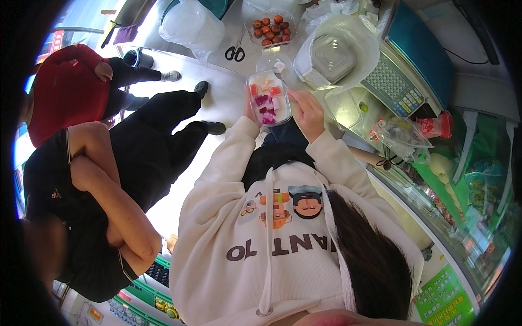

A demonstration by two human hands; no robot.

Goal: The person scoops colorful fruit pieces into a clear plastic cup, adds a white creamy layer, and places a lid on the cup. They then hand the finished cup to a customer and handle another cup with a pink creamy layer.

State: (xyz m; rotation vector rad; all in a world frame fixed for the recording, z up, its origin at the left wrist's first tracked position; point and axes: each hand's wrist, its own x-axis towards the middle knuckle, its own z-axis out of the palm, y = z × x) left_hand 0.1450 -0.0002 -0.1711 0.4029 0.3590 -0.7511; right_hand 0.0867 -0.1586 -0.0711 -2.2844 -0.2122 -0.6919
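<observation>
A clear rectangular plastic container (281,116) is held in front of my body. Inside it, diced red, orange and purple fruit (265,104) lies on a white, creamy layer. My left hand (250,106) wraps around the container's left side, most of its fingers hidden beneath. At the right rim, the bent fingers of my right hand (308,114) pinch the edge. Just beyond the container, a round clear plastic lid (265,63) with a white smear lies on the metal counter (212,53).
Black-handled scissors (235,53) and a box of reddish-brown round fruit (272,31) lie farther back. A bag-lined tub of clear containers (334,57) stands beside a weighing scale (393,81). At left, a person in black (81,195) stands with folded arms, near another in red (69,89).
</observation>
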